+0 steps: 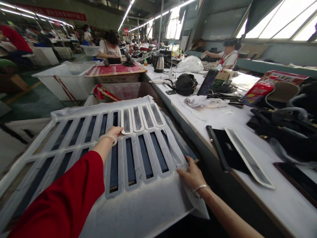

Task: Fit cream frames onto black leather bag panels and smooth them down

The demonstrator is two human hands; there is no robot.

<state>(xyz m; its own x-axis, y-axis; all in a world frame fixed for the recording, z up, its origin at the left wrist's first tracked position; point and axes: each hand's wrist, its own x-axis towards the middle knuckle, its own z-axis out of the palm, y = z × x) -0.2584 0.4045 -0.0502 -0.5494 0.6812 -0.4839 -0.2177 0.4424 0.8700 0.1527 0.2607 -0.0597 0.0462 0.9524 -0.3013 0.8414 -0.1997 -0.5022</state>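
A whitish sheet with rows of long cut-out slots (pixel 158 195) lies tilted before me over a dark board. Across its upper right sit several grey strips with white borders and rounded corners. My left hand (pixel 114 132), in a red sleeve, has its fingers closed at the lower left edge of the nearest bordered strip (pixel 126 121). At the sheet's right edge, my right hand (pixel 192 174), wearing a bracelet, pinches the whitish material between thumb and fingers. Its other fingers are partly hidden.
On the white table (pixel 198 122) to the right lie a black flat piece (pixel 229 148) and a long white-bordered strip (pixel 249 157). Farther off are a black bag (pixel 185 84) and a metal kettle (pixel 158 62). White bins (pixel 66 77) stand behind the sheet. Several people work beyond.
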